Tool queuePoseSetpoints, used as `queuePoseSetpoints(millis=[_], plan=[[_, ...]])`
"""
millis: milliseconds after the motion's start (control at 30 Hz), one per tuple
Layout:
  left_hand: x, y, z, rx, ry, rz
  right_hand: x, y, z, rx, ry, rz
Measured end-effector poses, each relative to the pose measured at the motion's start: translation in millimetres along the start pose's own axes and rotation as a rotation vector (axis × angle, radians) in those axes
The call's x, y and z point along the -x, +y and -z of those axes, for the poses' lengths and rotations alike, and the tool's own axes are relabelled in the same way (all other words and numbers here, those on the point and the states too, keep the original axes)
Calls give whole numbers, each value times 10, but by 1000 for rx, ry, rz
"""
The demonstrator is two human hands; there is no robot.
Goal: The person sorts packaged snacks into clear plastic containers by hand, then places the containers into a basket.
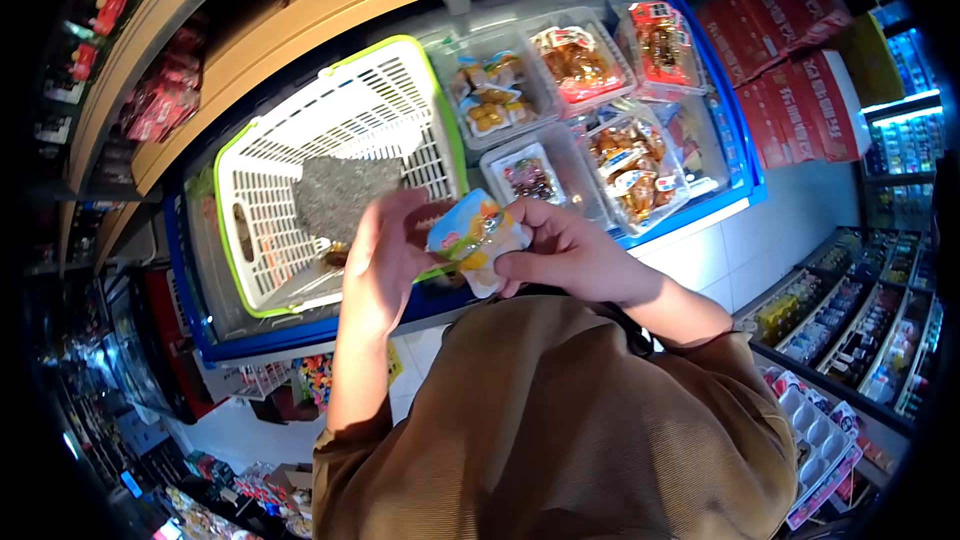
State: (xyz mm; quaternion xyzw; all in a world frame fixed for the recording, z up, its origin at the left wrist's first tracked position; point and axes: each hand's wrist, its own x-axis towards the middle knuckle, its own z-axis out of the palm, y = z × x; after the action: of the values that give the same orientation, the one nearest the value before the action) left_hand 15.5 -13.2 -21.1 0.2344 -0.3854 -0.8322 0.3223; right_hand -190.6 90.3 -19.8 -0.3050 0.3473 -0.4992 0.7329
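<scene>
Your brown shirt (560, 420) was nearest, bare forearms (360, 370) reaching forward from it. Your right hand (565, 252) pinched a packet (472, 240) out in front; your left hand (385, 248) curved, raised, at its opposite edge, its grip unclear. Beyond stood a basket (370, 100) and, rightward, clear tubs (577, 175).

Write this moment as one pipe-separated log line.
right hand: holding packet | left hand: beside packet, contact unclear | white basket: grey item inside | clear tubs: packaged food inside
</scene>
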Motion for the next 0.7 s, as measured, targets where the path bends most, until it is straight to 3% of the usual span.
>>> queuePoseSetpoints(millis=[33, 100, 167, 300, 367, 433, 533, 700], plan=[[45, 9, 43, 95, 0, 143, 23, 8, -4, 27, 39, 12], [180, -30, -66, -554, -106, 129, 41, 24, -10, 74, 83, 46], [151, -99, -208, -468, -35, 134, 51, 78, 56, 142, 79, -57], [139, -167, -25, -597, 17, 78, -73, -59, 306, 355, 209, 67], [150, -78, -99, -522, 112, 48, -301, -249, 568, 496, 522, 257], [240, -12, -33, -557, 83, 40, -543, -322, 916, 1160, 828, 257], [347, 25, 96, -577, 108, 76, -1039, -129, 1471, 1663, 742, 578], [545, 124, 271, -752, 185, 38, -1643, 314, 1942, 1854, 758, 389]])
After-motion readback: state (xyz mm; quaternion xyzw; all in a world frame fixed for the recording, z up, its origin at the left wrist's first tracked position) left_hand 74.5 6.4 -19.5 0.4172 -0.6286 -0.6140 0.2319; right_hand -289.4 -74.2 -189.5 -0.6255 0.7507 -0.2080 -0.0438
